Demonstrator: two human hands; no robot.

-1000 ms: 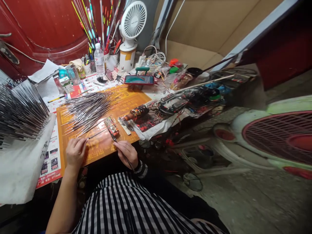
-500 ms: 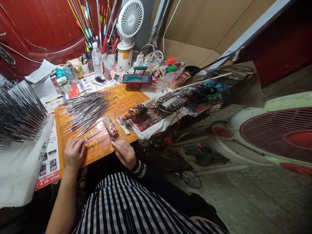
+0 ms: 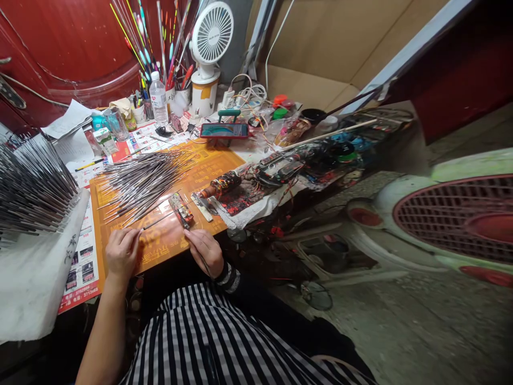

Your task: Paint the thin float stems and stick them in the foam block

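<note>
My left hand (image 3: 121,251) is closed in a pinch on the near end of a thin dark fishing float (image 3: 159,220). The float slants up to the right, its far part crossing a paint-crusted block (image 3: 180,208) on the orange board (image 3: 160,247). My right hand (image 3: 205,250) is closed around a slim paintbrush (image 3: 186,225), whose dark head is at the near end of the block. Its handle runs back under my palm toward the wrist. Beyond my hands lies a loose pile of similar thin floats (image 3: 146,179).
At the left, a white foam block (image 3: 40,291) holds many upright dark sticks. Paint-smeared tools (image 3: 222,184) lie to the right on a stained cloth. A phone (image 3: 224,130) on a stand, a water bottle (image 3: 159,101) and a white fan (image 3: 212,35) stand behind.
The view has shifted very slightly. Both hands keep almost the same place and grip, with the brush head still at the block's near end.
</note>
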